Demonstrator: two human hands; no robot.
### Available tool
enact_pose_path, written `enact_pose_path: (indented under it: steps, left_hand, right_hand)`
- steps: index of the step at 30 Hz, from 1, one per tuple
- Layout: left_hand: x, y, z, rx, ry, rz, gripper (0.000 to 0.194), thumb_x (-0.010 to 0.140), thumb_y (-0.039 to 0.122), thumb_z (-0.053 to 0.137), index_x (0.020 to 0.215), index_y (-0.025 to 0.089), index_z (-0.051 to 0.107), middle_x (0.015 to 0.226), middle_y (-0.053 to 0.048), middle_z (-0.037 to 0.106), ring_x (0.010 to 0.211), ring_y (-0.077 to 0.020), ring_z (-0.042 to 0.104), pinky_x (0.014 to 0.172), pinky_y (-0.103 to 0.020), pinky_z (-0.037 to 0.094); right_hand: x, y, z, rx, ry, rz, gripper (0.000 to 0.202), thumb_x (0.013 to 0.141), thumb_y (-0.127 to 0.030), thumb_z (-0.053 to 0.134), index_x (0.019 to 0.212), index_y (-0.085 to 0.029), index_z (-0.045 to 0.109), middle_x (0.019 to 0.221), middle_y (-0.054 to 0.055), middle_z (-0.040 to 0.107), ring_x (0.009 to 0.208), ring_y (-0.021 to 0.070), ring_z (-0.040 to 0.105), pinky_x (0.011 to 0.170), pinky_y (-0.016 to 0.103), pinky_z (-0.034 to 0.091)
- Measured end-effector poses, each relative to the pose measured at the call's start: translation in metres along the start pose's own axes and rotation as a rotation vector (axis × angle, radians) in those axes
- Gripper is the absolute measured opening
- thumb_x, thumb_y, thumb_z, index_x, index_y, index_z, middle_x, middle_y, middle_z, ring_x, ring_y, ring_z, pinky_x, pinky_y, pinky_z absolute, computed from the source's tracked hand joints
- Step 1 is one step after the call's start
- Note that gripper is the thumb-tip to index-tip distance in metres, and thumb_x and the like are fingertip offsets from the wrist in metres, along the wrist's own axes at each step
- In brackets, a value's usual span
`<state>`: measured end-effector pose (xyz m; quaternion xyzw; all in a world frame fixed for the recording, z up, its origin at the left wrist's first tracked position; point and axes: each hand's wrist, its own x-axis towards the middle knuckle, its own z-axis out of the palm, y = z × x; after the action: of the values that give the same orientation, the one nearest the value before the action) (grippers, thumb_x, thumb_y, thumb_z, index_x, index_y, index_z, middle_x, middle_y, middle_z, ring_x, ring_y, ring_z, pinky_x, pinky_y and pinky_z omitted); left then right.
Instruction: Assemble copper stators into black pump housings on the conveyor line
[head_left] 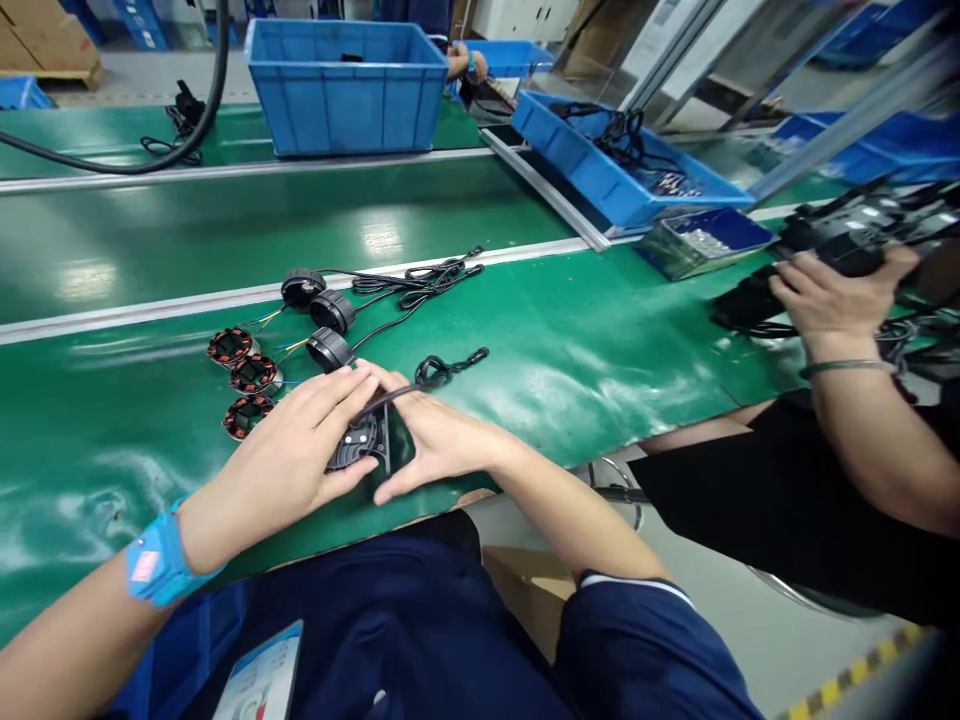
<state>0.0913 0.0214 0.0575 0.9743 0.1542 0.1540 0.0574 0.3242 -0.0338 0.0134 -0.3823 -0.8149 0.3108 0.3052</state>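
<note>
My left hand (296,440) curves over a round black plastic housing (356,438), ribbed inside and showing small metal spots, its thumb along the near side. From the other side my right hand (439,435) spans the same housing, fingertips at its far edge and thumb at the near edge. A black cable (401,393) runs from the housing over my right fingers to a small coil (435,370). Just beyond my left hand lie copper-wound stator rings (253,374), joined by thin coloured wires to black round caps (330,348). My fingers hide part of the housing.
Black cords (416,285) trail from the caps across the green mat (540,340). Behind stand a large blue bin (345,110) and a blue tray (615,170) of cables, with a small metal-parts box (705,245). At right, a co-worker's hand (844,300) rests on black parts.
</note>
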Motion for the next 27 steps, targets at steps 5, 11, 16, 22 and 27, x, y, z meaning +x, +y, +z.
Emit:
enact_pose_path:
  steps: [5,11,16,22,27]
  left_hand:
    - [0.004,-0.004,0.006,-0.085,0.028,0.004,0.070,0.098,0.044,0.060,0.157,0.015,0.034,0.150,-0.019,0.052,0.138,-0.0314,0.053,0.114,-0.049,0.050]
    - [0.004,-0.012,0.020,-0.273,0.249,-0.012,0.057,0.090,0.035,0.074,0.137,0.020,0.046,0.148,-0.019,0.055,0.141,-0.0306,0.053,0.118,-0.055,0.046]
    - [-0.018,-0.013,0.044,-0.520,0.443,-0.059,0.053,0.082,0.037,0.083,0.113,0.022,0.043,0.156,-0.024,0.041,0.148,-0.0348,0.044,0.116,-0.061,0.045]
    - [-0.051,-0.015,0.070,-0.372,0.401,-0.162,0.064,0.089,0.023,0.073,0.139,0.027,0.033,0.145,-0.019,0.051,0.141,-0.0338,0.053,0.110,-0.058,0.051]
    - [-0.052,-0.012,0.083,-0.255,0.485,-0.190,0.070,0.086,0.028,0.079,0.143,0.028,0.038,0.134,-0.013,0.059,0.135,-0.0337,0.058,0.107,-0.057,0.055]
  right_hand:
    - [-0.013,-0.005,0.014,0.018,0.121,0.008,0.113,0.071,-0.055,0.090,0.160,-0.019,0.031,0.164,0.016,0.035,0.157,0.0315,0.026,0.128,0.048,0.030]
    - [-0.066,-0.003,0.010,-0.286,0.654,0.093,0.024,0.090,-0.044,0.078,0.104,-0.026,0.071,0.087,0.002,0.075,0.073,0.0195,0.071,0.077,0.037,0.063]
    - [-0.070,0.037,-0.016,-0.409,0.567,0.373,0.045,0.085,-0.046,0.078,0.121,-0.021,0.066,0.130,0.015,0.066,0.130,0.0359,0.056,0.117,0.063,0.036]
    - [-0.053,0.024,-0.006,-0.025,0.375,0.511,0.037,0.107,-0.049,0.042,0.091,-0.019,0.058,0.076,0.004,0.064,0.071,0.0199,0.065,0.076,0.041,0.059]
    - [-0.034,-0.001,0.031,0.910,0.414,0.532,0.063,0.085,-0.065,0.073,0.128,-0.027,0.047,0.136,0.008,0.055,0.112,0.0211,0.064,0.078,0.033,0.063]
